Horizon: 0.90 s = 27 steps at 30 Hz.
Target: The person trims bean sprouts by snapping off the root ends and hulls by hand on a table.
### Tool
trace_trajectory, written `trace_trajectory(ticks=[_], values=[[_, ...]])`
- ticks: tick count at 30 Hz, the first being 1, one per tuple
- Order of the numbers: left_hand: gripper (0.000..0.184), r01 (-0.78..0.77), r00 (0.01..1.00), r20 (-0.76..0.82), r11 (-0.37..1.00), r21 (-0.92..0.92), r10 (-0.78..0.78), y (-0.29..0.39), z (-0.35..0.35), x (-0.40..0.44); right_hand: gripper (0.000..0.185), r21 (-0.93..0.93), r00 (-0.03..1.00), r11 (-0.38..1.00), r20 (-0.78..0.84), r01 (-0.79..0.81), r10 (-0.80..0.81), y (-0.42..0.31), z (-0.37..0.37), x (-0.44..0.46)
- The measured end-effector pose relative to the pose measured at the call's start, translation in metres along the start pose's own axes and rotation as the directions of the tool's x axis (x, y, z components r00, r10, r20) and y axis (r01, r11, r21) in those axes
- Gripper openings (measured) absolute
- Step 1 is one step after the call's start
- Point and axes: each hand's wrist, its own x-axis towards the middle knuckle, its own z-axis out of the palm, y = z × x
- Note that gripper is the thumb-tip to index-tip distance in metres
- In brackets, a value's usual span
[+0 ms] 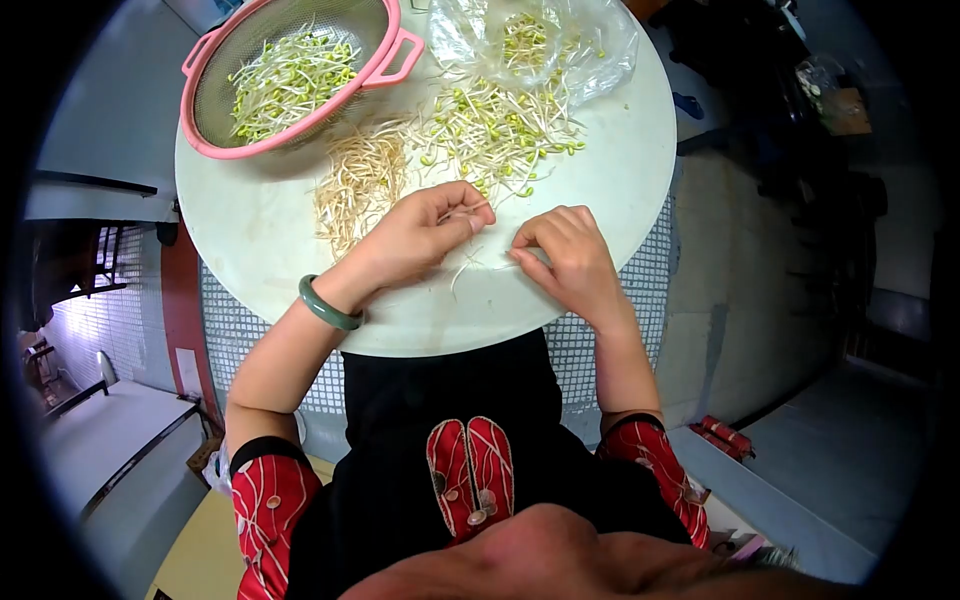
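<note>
No readable text or numbers anywhere.

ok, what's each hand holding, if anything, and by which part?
Left hand: apparently a thin pale strand, pinched; which part is gripped can't be told. Right hand: fingers curled, too small to tell whether anything's held.

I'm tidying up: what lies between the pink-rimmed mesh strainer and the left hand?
The head view shows a heap of thin, tan, root-like strands between the strainer and left hand.

Pink-rimmed colander (238,153); yellow-green sprouts (495,125) (white-stemmed); dark-green bangle (327,310).
</note>
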Motion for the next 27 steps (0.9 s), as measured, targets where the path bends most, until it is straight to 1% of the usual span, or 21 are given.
trace_trajectory(ticks=[3, 6, 7, 8, 9, 12, 15, 18, 21, 24, 27], values=[[0.017, 0.121, 0.992, -0.015, 0.992, -0.044, -0.122, 0.002, -0.003, -0.003, 0.018, -0.004, 0.999, 0.999, 0.025, -0.045, 0.045, -0.001, -0.005, -0.006], [0.019, 0.075, 0.997, -0.008, 0.987, -0.143, -0.077, -0.008, -0.005, 0.001, 0.018, -0.018, 0.994, 0.998, 0.088, -0.067, 0.068, 0.005, -0.006, -0.015], [0.019, 0.068, 0.998, 0.009, 0.989, -0.133, -0.068, -0.01, -0.004, 0.002, 0.018, -0.022, 0.991, 0.997, 0.109, -0.07, 0.072, 0.006, -0.006, -0.017], [0.019, 0.06, 0.998, 0.025, 0.991, -0.122, -0.058, -0.012, -0.002, 0.003, 0.017, -0.027, 0.995, 0.998, 0.084, -0.058, 0.06, 0.007, -0.005, -0.018], [0.019, 0.052, 0.998, 0.04, 0.993, -0.108, -0.048, -0.012, -0.001, 0.004, 0.017, -0.031, 0.997, 0.999, 0.058, -0.044, 0.046, 0.007, -0.002, -0.016], [0.023, 0.117, 0.991, 0.074, 0.993, -0.023, -0.115, -0.005, 0.001, 0.004, 0.017, -0.045, 0.999, 0.999, -0.038, -0.004, 0.002, 0.002, 0.001, -0.008], [0.023, 0.147, 0.983, 0.066, 0.945, 0.292, -0.173, 0.007, 0.004, 0.005, 0.016, -0.035, 0.992, 0.998, -0.114, 0.047, -0.051, -0.004, 0.0, 0.007], [0.021, 0.016, 0.987, 0.143, 0.946, 0.325, -0.066, -0.005, 0.003, 0.009, 0.016, 0.004, 0.984, 0.998, -0.167, 0.062, -0.06, -0.008, -0.001, 0.014], [0.017, 0.021, 0.995, 0.091, 0.972, 0.232, -0.044, -0.008, 0.003, 0.005, 0.016, 0.0, 0.98, 0.998, -0.191, 0.06, -0.059, -0.007, 0.0, 0.015], [0.017, 0.096, 0.992, 0.059, 0.971, 0.217, -0.111, -0.001, 0.003, -0.003, 0.015, -0.009, 0.979, 0.998, -0.191, 0.068, -0.068, -0.002, 0.003, 0.011], [0.015, 0.082, 0.995, 0.031, 0.941, 0.329, -0.097, -0.004, 0.001, -0.007, 0.014, 0.022, 0.985, 0.997, -0.159, 0.071, -0.067, -0.002, 0.005, 0.01]])
